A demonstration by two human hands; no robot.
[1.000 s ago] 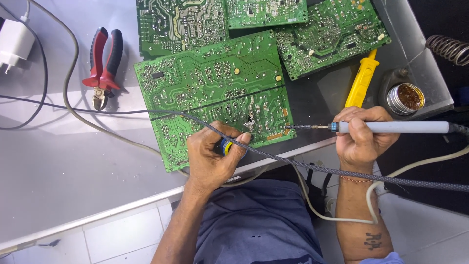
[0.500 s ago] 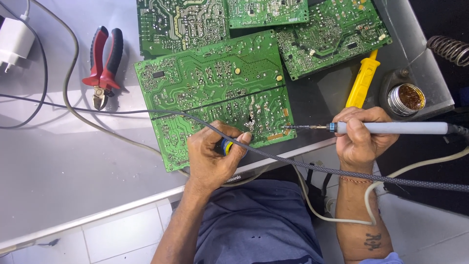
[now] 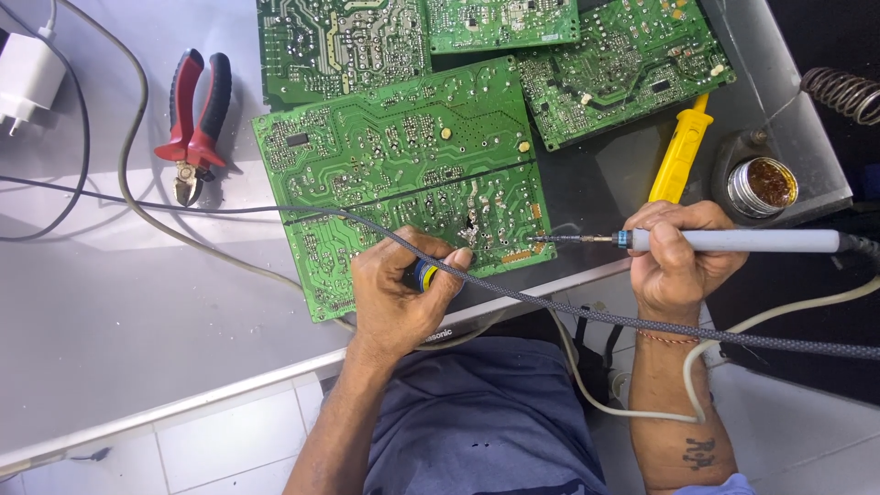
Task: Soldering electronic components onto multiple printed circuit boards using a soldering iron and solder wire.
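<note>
Your right hand (image 3: 683, 261) has its grip wrapped tight round the grey soldering iron (image 3: 733, 241), held level off the counter's near edge, tip pointing left and stopping just short of the front board's (image 3: 403, 183) right edge. Probably parked there so heat stays off the joints while the other hand sets up.

Your left hand (image 3: 399, 298) has its grip pinched on a small blue-and-yellow tool (image 3: 422, 275) at the board's near edge, heel resting on the counter (image 3: 137, 321) for steadiness, working end aimed at the scorched patch (image 3: 472, 223) mid-board. Can't tell what the tool is; the fingers cover most of it.

A braided cable (image 3: 587, 312) runs diagonally under that hand and off to the right.

Further out: three more green boards (image 3: 632, 64) overlapped along the far edge, red cutters (image 3: 194, 119) far-left, a white adapter (image 3: 27, 73) at the left corner, a yellow probe (image 3: 680, 151) and a flux tin (image 3: 763, 186) beside your right hand, the coil stand (image 3: 843, 92) at the far right.
</note>
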